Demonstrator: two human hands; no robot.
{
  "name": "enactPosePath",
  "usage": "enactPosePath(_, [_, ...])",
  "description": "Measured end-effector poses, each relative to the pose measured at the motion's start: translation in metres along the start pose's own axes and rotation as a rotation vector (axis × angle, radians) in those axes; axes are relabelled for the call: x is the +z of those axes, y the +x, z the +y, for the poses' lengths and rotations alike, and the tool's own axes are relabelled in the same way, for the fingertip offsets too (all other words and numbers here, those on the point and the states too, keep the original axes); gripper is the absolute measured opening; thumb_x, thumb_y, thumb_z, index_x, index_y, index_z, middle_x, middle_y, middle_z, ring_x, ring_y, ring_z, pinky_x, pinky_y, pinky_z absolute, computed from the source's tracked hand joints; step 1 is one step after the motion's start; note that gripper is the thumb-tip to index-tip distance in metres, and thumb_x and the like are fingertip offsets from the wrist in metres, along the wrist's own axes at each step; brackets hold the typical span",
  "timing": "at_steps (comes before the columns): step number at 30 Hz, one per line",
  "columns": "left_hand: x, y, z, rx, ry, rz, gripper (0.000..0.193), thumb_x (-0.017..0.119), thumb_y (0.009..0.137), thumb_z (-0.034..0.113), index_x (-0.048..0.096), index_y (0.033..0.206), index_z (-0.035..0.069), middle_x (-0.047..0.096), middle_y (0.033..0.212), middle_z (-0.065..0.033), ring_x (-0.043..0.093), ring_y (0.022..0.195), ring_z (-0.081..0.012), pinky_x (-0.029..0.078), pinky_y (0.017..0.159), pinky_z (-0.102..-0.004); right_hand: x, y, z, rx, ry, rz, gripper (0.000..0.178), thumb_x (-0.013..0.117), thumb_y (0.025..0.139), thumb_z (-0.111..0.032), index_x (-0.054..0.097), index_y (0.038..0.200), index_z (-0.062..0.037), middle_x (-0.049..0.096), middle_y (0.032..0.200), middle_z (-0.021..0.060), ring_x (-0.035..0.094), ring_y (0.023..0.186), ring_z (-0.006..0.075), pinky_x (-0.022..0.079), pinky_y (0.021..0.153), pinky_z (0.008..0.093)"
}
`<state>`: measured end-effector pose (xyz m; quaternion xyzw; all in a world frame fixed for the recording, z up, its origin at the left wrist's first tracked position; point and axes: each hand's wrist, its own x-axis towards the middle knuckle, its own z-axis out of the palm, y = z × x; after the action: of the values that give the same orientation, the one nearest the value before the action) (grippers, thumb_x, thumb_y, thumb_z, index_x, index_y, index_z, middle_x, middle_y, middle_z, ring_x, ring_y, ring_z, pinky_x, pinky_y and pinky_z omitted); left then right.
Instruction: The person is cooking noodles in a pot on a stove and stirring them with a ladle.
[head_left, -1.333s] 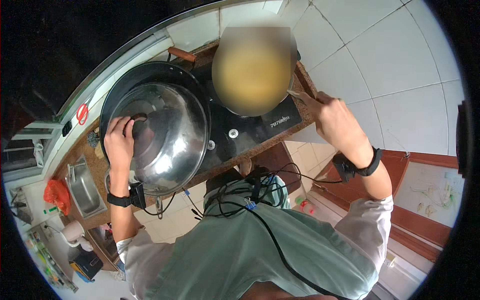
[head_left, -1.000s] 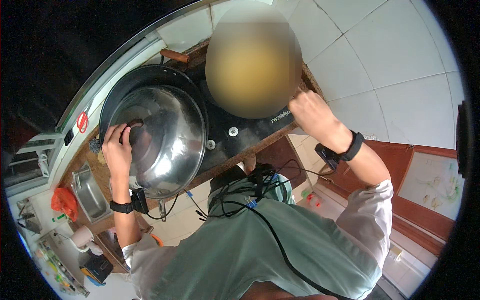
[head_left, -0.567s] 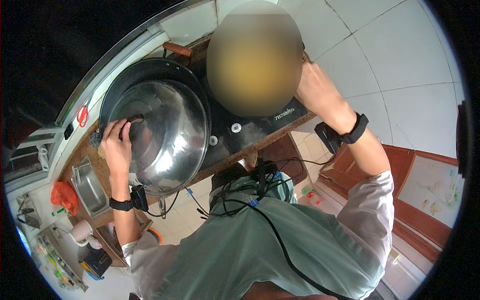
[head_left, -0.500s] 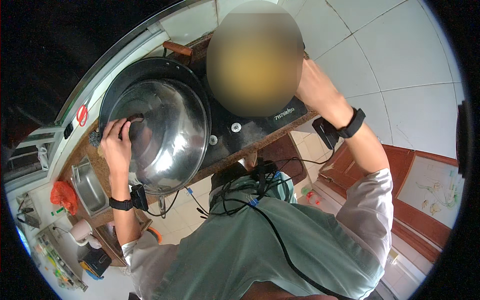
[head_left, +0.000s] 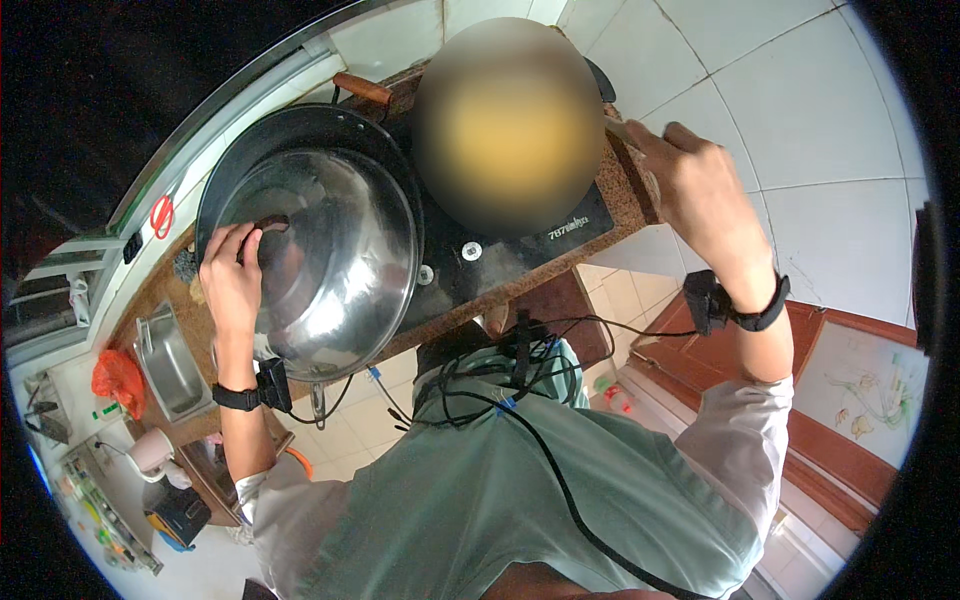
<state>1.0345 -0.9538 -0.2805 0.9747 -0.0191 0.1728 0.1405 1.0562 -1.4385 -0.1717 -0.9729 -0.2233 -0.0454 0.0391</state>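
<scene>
My left hand (head_left: 232, 275) is closed on the dark handle (head_left: 272, 225) of a shiny domed metal lid (head_left: 335, 260). The lid lies tilted over a large black wok (head_left: 240, 140), with part of the wok's inside showing at the far side. My right hand (head_left: 705, 190) is at the right end of the counter, fingers curled, beside a large blurred oval (head_left: 510, 130) with yellow in its middle. A dark curved handle (head_left: 600, 80) shows at that oval's right edge. What my right fingers hold, if anything, I cannot make out.
A black cooktop (head_left: 500, 260) sits on a brown stone counter (head_left: 625, 185). The wok's wooden handle (head_left: 362, 88) points to the far side. At left are a steel sink (head_left: 172, 365) and a red bag (head_left: 118, 380). Black cables (head_left: 490, 390) hang before my body; a tiled wall (head_left: 790, 120) bounds the right.
My right hand has moved right and slightly nearer, away from the blurred oval's edge. My left hand keeps its hold on the lid. The whole view has shifted slightly.
</scene>
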Motion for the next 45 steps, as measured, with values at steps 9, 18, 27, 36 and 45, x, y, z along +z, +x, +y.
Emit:
enactPosePath(9, [0.001,0.0,-0.002,-0.017,-0.007,-0.024,0.019,0.07,0.092,0.014,0.073,0.101,-0.002,0.071,0.102,-0.018,0.068,0.091,-0.0379,0.054,0.082,-0.0389,-0.004,-0.035,-0.001,0.092,-0.065,-0.124,0.048,0.06,0.081,0.008,0.063,0.128,-0.0055,0.059,0.084,0.0179,0.062,0.072,0.0381,0.05,0.064,0.0451])
enactPosePath(18, [0.003,-0.001,-0.006,0.013,0.008,0.005,0.018,0.071,0.091,0.014,0.073,0.1,-0.002,0.071,0.102,-0.0185,0.069,0.091,-0.0372,0.054,0.081,-0.0393,0.062,-0.025,0.001,-0.04,-0.069,-0.214,0.001,0.065,0.076,-0.002,0.064,0.077,-0.002,0.062,0.08,0.0192,0.064,0.079,0.038,0.054,0.07,0.0471])
enactPosePath(27, [0.003,-0.005,-0.008,-0.02,0.009,-0.004,0.02,0.07,0.091,0.015,0.073,0.101,-0.001,0.071,0.102,-0.0172,0.069,0.09,-0.0367,0.054,0.081,-0.0386,0.06,0.001,0.002,0.0,-0.034,-0.24,0.011,0.065,0.076,0.002,0.068,0.086,0.0017,0.066,0.086,0.0238,0.066,0.08,0.0404,0.055,0.071,0.0489])
enactPosePath(36, [0.001,-0.002,-0.002,0.0,-0.008,0.025,0.017,0.07,0.09,0.013,0.074,0.099,-0.001,0.071,0.101,-0.0146,0.069,0.089,-0.0355,0.054,0.08,-0.0383,0.018,0.006,-0.025,-0.011,-0.063,-0.096,0.058,0.061,0.076,0.01,0.062,0.132,-0.0064,0.06,0.092,0.0188,0.065,0.073,0.0379,0.055,0.066,0.0447])
enactPosePath(45, [0.002,-0.001,-0.004,-0.023,0.006,0.006,0.02,0.07,0.092,0.019,0.074,0.101,0.002,0.072,0.104,-0.0131,0.069,0.092,-0.0352,0.054,0.08,-0.0382,0.053,0.004,-0.025,-0.116,-0.095,-0.163,0.02,0.062,0.072,0.007,0.073,0.088,0.0022,0.067,0.076,0.0217,0.07,0.075,0.0388,0.059,0.067,0.0452])
